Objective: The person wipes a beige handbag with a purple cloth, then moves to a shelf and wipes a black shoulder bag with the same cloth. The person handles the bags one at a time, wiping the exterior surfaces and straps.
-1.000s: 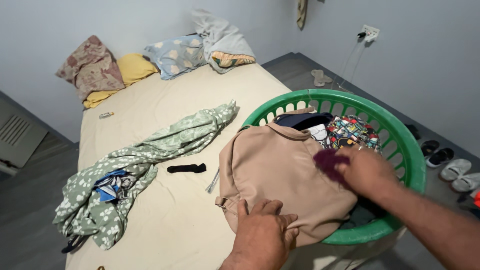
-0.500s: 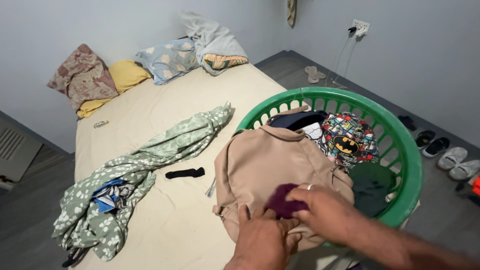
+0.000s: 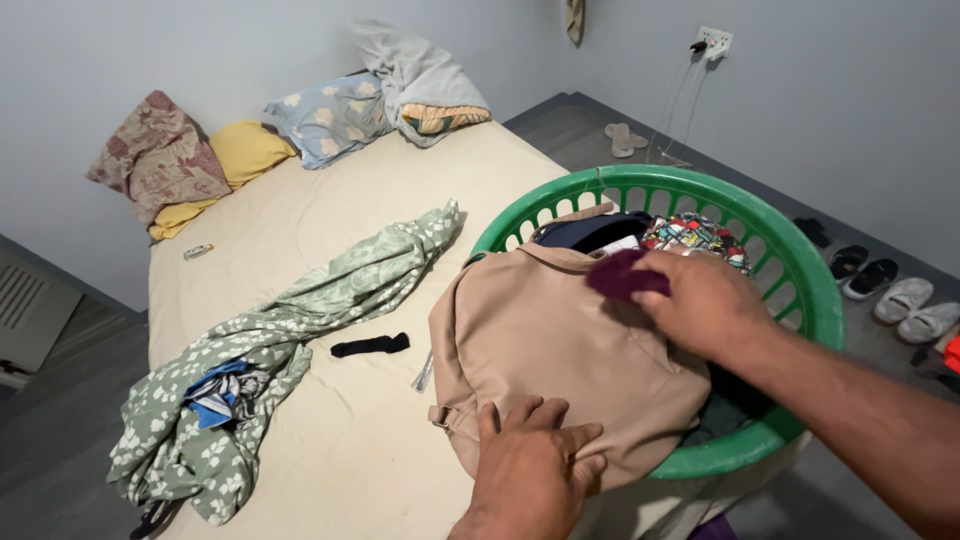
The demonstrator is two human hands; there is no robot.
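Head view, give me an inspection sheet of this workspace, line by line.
Surface: mattress with cream sheet.
Job's things: tan garment draped over green basket; maroon cloth.
Clutter: green floral sheet, black sock, pillows.
Hands: left hand presses the tan garment; right hand pinches the maroon cloth.
Cables: cable hangs from wall socket.
Surroundings: grey walls, shoes on floor.
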